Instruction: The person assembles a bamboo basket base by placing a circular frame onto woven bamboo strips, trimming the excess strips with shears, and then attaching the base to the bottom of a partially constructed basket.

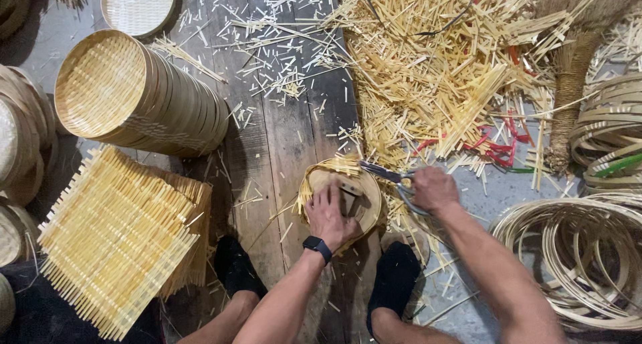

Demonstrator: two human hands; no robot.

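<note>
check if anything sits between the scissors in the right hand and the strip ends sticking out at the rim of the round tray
Nothing visible does. The right hand holds the scissors with blades already at the strip ends; the left hand presses the round tray lower down.

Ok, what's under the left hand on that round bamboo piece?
The left hand presses a wooden block onto the round bamboo piece, woven strips poking out at its rim. The palm covers the centre, so nothing shows there.

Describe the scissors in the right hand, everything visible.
The scissors are metal, grey blades with a dark sheen, lying nearly level and pointing left. The right hand grips the looped handles, which it mostly hides. The blades look only slightly parted, tips at the rim of the round woven bamboo tray, among the strip ends sticking out there. The left hand presses a wooden block on that tray.
</note>
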